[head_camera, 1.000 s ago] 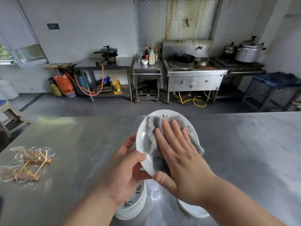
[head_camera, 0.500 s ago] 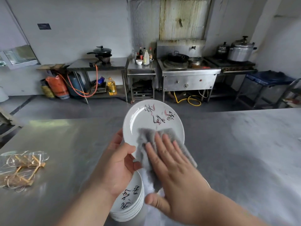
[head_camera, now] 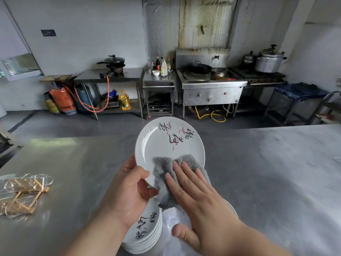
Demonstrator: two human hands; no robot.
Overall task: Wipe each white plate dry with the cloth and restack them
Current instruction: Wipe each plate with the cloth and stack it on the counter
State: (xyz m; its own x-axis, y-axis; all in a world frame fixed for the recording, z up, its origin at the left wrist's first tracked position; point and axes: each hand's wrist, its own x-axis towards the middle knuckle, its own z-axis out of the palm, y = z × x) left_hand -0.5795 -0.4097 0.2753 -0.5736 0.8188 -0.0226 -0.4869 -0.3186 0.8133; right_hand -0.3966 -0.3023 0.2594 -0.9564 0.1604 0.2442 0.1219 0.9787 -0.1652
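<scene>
chg: cloth (head_camera: 162, 167) slides from top of plate (head_camera: 166, 141) to its near rim, printed face now bare → this side looks about done | left hand (head_camera: 127, 196), just above stack (head_camera: 145, 235), pinches plate rim, plate tilted up above stack | right hand (head_camera: 199, 206), fingers flat, presses cloth on plate, above-right of stack

A working commercial kitchen: against the far wall (head_camera: 92, 24) stand a steel stove (head_camera: 212, 93) with a black wok (head_camera: 199, 68), lidded pots (head_camera: 269, 61) to its right, sauce bottles (head_camera: 163, 65) on a stand (head_camera: 159, 84), and gas cylinders (head_camera: 84, 100) with an orange hose (head_camera: 108, 89). Stacked plates (head_camera: 147, 235) sit at the near edge of a wide steel table (head_camera: 276, 172).
</scene>
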